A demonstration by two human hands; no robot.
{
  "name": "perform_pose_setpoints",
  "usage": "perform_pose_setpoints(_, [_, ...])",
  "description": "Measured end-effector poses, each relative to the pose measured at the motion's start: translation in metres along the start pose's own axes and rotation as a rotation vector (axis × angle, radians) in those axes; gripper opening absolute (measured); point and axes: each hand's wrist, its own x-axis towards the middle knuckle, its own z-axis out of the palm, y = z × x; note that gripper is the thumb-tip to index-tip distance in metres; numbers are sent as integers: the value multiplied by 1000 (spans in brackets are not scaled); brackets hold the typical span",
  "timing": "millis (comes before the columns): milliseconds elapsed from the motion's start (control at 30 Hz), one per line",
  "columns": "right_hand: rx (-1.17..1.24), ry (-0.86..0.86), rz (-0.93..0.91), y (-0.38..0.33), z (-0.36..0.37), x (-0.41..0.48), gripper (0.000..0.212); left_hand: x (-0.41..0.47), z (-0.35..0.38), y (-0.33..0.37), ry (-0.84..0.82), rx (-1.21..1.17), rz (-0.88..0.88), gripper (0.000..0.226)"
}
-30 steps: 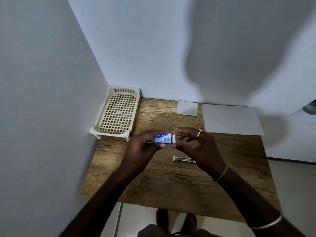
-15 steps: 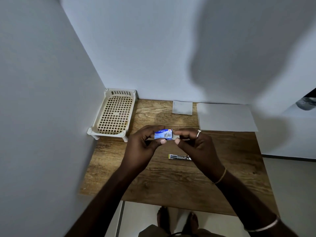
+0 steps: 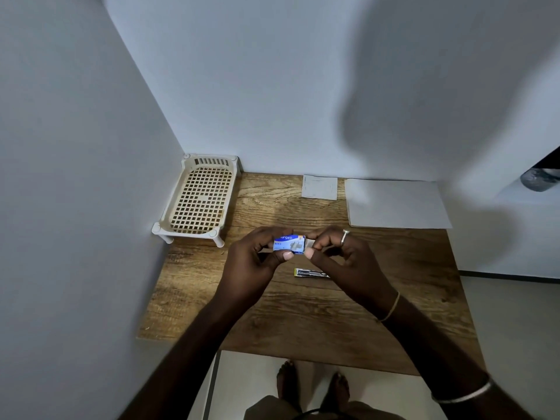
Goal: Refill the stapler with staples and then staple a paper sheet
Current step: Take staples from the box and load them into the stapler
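Over the last second very little has moved, and that tells us something. We see the left grip (image 3: pixel 257 259) clamped round the blue staple box (image 3: pixel 289 244) as before, thumb under its lower edge and fingers over the top, holding it above the bench (image 3: pixel 212 298). The right grip (image 3: pixel 348 259) has closed in a little tighter on the box's right end. Its thumb and forefinger now pinch the white inner tray (image 3: pixel 309 244), which shows less of itself than a second ago because the fingertips cover more of it. We cannot tell whether the tray has slid out any farther, and no staples are in sight. We judge the box is still being opened, so the refill itself has not begun. The stapler (image 3: pixel 310 273) lies untouched on the bench just below the right grip, in the same spot as before. The paper sheet (image 3: pixel 397 204) waits at the far right near the wall, with a small paper slip (image 3: pixel 319 187) to its left and a cream plastic basket (image 3: pixel 200 201) in the corner. Next the tray needs a steady pull outward, gentle enough that the strips don't spill out.
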Motion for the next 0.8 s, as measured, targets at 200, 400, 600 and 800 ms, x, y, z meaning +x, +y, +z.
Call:
perform_pose_setpoints(200, [152,-20,167,3,2,-2,7,-4,4,-2,4,12,-7,28])
perform_pose_setpoints(400, [336,-9,290,10,5,-12,17,-11,8,-4,-1,28,-12,34])
perform_pose_setpoints(600, [448,12,364,22,10,-27,26,-19,14,-1,-12,86,25,37])
perform_pose_setpoints(800, [609,7,481,30,14,-35,33,-21,15,-1,-39,200,46,33])
